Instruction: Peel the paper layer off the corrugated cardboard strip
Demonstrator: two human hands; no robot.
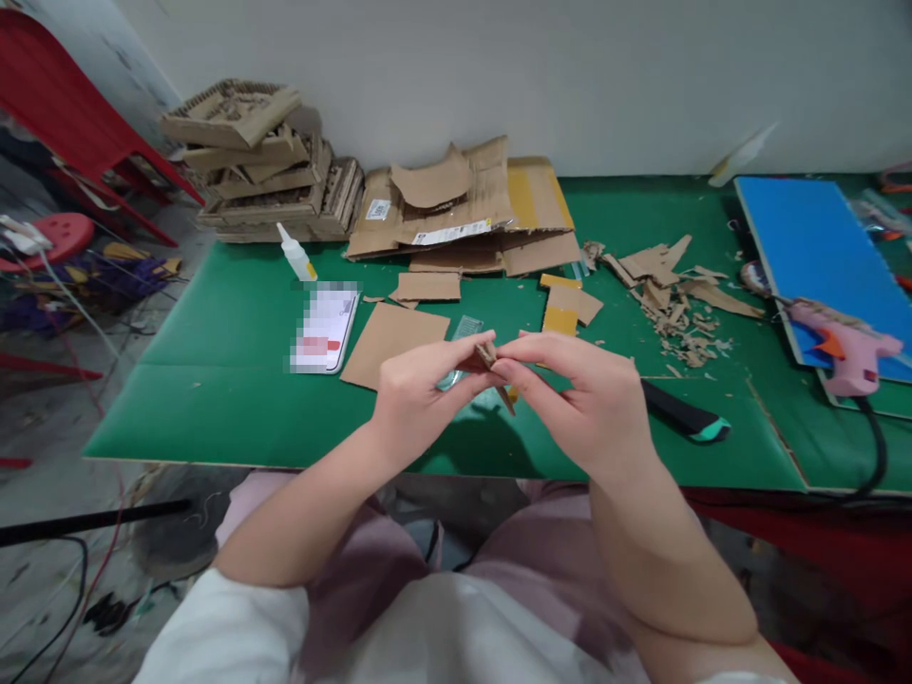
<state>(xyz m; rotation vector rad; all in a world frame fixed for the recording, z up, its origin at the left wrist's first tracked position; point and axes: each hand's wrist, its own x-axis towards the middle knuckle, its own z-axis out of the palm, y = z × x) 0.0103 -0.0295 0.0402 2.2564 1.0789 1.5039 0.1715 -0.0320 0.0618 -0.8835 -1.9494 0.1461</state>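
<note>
Between my two hands a small piece of cardboard (485, 354) is pinched, raised above the front of the green table. My left hand (417, 385) grips its left side with thumb and fingers. From the right, my right hand (588, 394) pinches the same piece, fingertips close to the left ones. Much of the piece is hidden by the fingers. A flat cardboard sheet (391, 337) lies behind my left hand, and a clear plastic item (466, 330) lies under the hands. Beside my right wrist rests a black and green utility knife (684, 411).
Torn cardboard scraps (662, 275) lie to the right, near a pink glue gun (847, 347) and a blue board (826, 247). At the back stand stacked cardboard frames (271, 176) and folded cardboard (470, 204). A glue bottle (295, 255) and a phone (328, 328) are at left.
</note>
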